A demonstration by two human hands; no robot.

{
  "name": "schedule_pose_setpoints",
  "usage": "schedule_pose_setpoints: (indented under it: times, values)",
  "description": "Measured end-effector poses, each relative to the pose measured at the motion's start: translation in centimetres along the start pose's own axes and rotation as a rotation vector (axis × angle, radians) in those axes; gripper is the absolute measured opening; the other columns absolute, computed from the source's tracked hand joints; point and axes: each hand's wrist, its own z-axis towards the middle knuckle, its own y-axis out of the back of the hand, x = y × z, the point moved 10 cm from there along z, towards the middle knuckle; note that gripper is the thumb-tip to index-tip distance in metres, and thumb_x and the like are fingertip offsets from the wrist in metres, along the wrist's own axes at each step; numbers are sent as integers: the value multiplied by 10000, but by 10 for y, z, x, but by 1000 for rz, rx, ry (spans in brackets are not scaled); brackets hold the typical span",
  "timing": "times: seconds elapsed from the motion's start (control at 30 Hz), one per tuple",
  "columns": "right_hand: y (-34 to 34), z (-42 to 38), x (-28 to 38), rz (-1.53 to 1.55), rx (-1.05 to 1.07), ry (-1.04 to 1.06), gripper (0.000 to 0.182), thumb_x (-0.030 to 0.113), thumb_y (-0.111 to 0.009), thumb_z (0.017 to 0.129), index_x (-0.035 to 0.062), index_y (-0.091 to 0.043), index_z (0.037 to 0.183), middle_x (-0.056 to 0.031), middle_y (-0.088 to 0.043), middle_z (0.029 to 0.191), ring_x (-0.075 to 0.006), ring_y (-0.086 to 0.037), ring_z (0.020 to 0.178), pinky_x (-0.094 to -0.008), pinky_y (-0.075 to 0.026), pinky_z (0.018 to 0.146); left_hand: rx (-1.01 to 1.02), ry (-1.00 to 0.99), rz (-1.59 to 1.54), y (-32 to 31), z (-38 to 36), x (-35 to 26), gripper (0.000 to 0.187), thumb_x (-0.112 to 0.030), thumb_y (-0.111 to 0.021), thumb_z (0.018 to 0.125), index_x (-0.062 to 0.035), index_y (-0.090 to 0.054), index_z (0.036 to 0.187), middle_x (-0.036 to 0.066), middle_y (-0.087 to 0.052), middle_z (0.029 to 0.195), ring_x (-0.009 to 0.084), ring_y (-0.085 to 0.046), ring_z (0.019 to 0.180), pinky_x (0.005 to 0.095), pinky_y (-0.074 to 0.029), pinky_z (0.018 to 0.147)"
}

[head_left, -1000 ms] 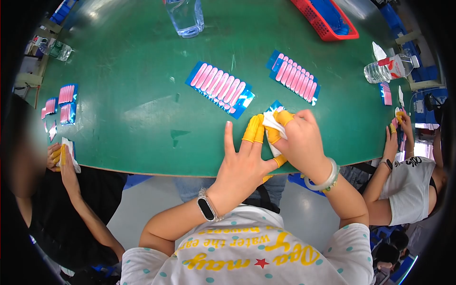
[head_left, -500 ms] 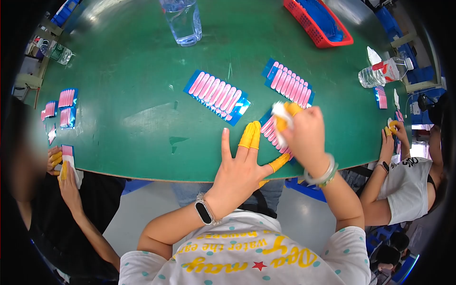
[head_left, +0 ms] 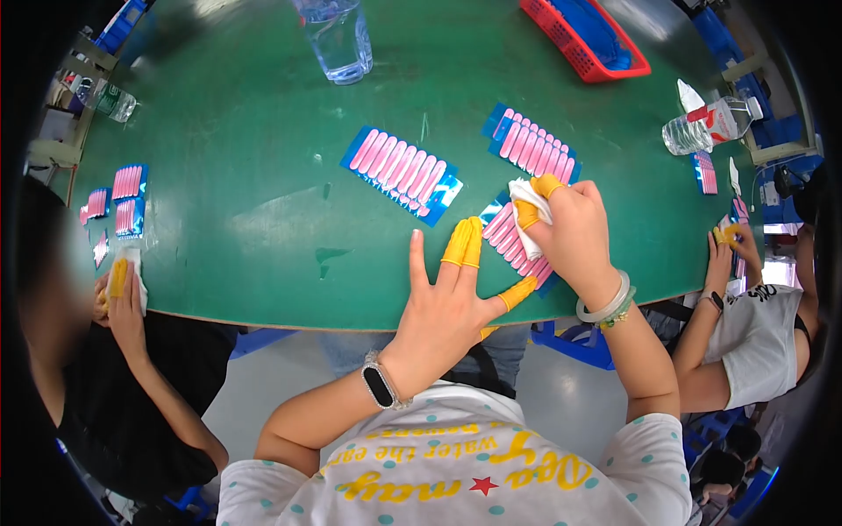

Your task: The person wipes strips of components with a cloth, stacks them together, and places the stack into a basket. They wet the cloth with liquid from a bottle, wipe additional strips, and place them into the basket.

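Note:
My left hand lies spread near the table's front edge, yellow finger cots on several of its fingers. Its fingertips and thumb touch the near edge of a blue card with a row of pink round-ended strips. Pinched in my right hand, which also wears yellow finger cots, is a folded white cloth, pressed on that card's strips. Part of the card is hidden under the cloth and hand. A second such card lies just beyond, and a third card is to the left.
The green table also carries a clear water jug, a red basket with blue contents and a plastic bottle. Co-workers sit left and right, their hands at similar cards. More cards lie at the left.
My right hand has shifted slightly right and down with the cloth, which now lies lower on the card. My left hand stays put. The left co-worker's hands and cloth have moved up a little.

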Motion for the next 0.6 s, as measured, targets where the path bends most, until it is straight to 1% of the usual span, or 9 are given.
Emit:
schedule_pose_setpoints:
  times: [0.07,0.13,0.23,0.3,0.33,0.37,0.43,0.53,0.6]
  values:
    - [-2,-2,6,-99,37,33,250,214,-780,717,27,-644,812,-99,-640,711,-266,-614,669,-381,-440,795,26,1,10,-3,0,0,428,-378,-743,760,-418,-663,1179,269,-466,1334,371,-374,1386,768,-120,1083]
    - [-2,-10,22,-49,52,116,267,228,-782,733,17,-646,822,-109,-640,714,-274,-610,665,-374,-440,781,58,-7,23,-7,0,0,438,-375,-743,761,-422,-659,1187,270,-468,1333,370,-379,1382,769,-122,1082]
    - [-4,-4,-4,-22,146,-50,246,205,-777,716,26,-658,836,-134,-643,715,-315,-605,679,-395,-455,754,95,-2,27,-10,-3,0,436,-362,-743,761,-423,-660,1185,270,-472,1326,368,-381,1381,770,-124,1081]
    - [0,1,-13,2,157,-74,222,184,-768,714,35,-662,840,-139,-645,714,-330,-604,680,-413,-460,740,-23,2,-5,1,0,0,443,-345,-744,761,-424,-658,1188,269,-476,1318,371,-387,1377,770,-125,1081]
    - [5,3,-16,24,165,-99,201,163,-760,712,43,-666,843,-144,-647,713,-346,-603,680,-431,-464,726,-26,3,-8,2,0,0,443,-345,-744,761,-424,-658,1188,269,-476,1318,371,-387,1377,770,-125,1081]
    - [7,0,2,41,200,-9,198,146,-748,709,46,-671,861,-158,-655,724,-370,-618,692,-457,-486,701,31,-3,-4,-4,0,0,418,-342,-715,784,-408,-651,1192,262,-502,1277,371,-370,1387,775,-119,1084]
    - [3,-2,8,101,256,-18,210,147,-748,705,45,-670,872,-163,-658,729,-372,-629,704,-466,-495,694,95,-13,-1,-10,-2,0,394,-339,-687,807,-392,-644,1195,255,-528,1235,371,-352,1396,779,-114,1087]
    - [-6,-1,-9,201,314,-122,234,151,-745,696,41,-667,887,-174,-667,747,-374,-650,725,-473,-515,687,31,-10,-17,-4,-1,-1,471,-343,-697,799,-421,-610,1256,262,-512,1271,373,-349,1397,777,-116,1088]
    - [-1,2,-19,82,254,-208,224,149,-742,691,49,-668,878,-164,-666,741,-375,-641,716,-473,-509,701,11,2,11,-1,1,0,414,-343,-732,776,-421,-667,1177,260,-498,1293,374,-390,1377,763,-121,1088]
